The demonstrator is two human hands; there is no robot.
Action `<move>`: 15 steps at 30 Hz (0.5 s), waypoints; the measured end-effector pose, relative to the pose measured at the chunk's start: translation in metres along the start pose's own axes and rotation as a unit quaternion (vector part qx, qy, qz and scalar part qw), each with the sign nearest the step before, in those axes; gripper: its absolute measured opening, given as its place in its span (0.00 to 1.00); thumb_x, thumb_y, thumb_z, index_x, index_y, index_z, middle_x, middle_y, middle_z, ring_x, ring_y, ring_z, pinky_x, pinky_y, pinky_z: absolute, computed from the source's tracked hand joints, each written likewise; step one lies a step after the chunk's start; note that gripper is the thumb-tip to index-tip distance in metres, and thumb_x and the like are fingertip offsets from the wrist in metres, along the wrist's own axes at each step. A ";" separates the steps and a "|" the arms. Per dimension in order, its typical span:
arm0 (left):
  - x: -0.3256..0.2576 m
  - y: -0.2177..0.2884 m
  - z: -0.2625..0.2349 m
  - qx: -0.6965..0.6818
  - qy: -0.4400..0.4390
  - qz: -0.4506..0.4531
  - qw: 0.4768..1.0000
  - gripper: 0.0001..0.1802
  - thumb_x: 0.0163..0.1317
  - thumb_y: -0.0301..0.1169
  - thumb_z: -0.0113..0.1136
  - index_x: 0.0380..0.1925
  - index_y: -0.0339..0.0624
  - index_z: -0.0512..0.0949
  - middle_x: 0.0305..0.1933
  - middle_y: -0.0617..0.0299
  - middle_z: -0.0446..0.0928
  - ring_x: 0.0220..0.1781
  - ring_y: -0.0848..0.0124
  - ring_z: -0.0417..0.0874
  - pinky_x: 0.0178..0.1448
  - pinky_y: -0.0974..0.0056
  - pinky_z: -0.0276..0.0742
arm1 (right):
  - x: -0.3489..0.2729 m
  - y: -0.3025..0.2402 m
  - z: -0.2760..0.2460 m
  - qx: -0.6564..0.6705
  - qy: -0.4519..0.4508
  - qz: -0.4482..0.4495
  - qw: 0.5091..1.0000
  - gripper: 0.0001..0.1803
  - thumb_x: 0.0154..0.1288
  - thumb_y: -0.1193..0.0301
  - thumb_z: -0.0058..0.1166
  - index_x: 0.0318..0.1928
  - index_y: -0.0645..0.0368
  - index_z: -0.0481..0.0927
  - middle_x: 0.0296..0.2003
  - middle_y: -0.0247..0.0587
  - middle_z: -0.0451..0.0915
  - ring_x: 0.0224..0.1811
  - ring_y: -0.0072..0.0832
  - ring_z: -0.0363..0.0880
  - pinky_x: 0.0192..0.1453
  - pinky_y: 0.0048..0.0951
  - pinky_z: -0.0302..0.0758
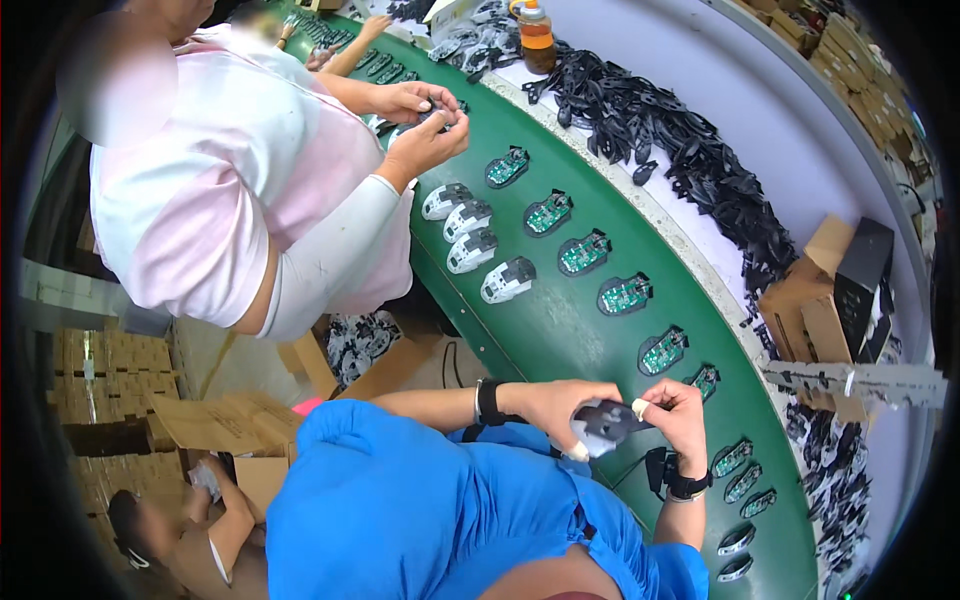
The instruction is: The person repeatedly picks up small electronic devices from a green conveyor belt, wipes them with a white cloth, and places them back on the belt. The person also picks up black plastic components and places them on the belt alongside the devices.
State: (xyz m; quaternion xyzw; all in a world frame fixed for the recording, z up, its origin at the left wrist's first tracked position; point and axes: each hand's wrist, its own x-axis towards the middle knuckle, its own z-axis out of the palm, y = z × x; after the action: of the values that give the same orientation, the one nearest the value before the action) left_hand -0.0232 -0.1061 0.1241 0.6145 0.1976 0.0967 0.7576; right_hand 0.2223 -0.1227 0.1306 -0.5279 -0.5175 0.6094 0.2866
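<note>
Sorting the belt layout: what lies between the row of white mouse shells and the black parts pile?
A row of green circuit boards on the green belt, seen in the head view.

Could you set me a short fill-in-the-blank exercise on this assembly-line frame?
1. The left hand and the right hand together hold a computer ____ shell.
2. The conveyor belt under the parts is ____ in colour.
3. The bases down the belt's middle carry green circuit ____.
4. The bottle at the belt's far end holds an ____ liquid.

Missing words: mouse; green; boards; orange
</note>
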 end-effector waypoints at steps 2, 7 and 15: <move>-0.005 0.001 0.008 -0.039 -0.009 0.007 0.999 0.44 0.37 0.37 0.76 0.56 0.34 0.67 0.53 0.53 0.70 0.56 0.62 0.73 0.62 0.62 0.67 | -0.014 0.000 0.003 -0.015 0.026 -0.016 0.999 0.04 0.50 0.80 0.64 0.26 0.63 0.81 0.20 0.28 0.78 0.22 0.11 0.71 0.27 0.15 0.66; -0.003 -0.012 0.033 0.073 -0.011 0.080 0.994 0.46 0.36 0.38 0.77 0.57 0.33 0.67 0.55 0.54 0.68 0.59 0.63 0.71 0.63 0.62 0.66 | -0.036 0.000 0.019 0.004 0.084 -0.031 0.996 0.08 0.50 0.79 0.63 0.32 0.63 0.80 0.21 0.29 0.79 0.23 0.12 0.73 0.29 0.16 0.68; -0.010 -0.004 0.044 0.117 0.170 0.102 0.973 0.46 0.33 0.31 0.77 0.57 0.34 0.67 0.54 0.57 0.68 0.58 0.67 0.72 0.63 0.64 0.67 | -0.029 0.017 0.053 0.325 0.144 -0.060 0.933 0.08 0.58 0.82 0.58 0.37 0.59 0.76 0.31 0.30 0.80 0.30 0.16 0.76 0.35 0.19 0.72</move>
State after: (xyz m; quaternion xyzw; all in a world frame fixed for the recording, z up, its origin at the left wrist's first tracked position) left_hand -0.0140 -0.1502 0.1296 0.6905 0.2693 0.2526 0.6220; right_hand 0.1841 -0.1713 0.1197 -0.4560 -0.2756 0.6430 0.5501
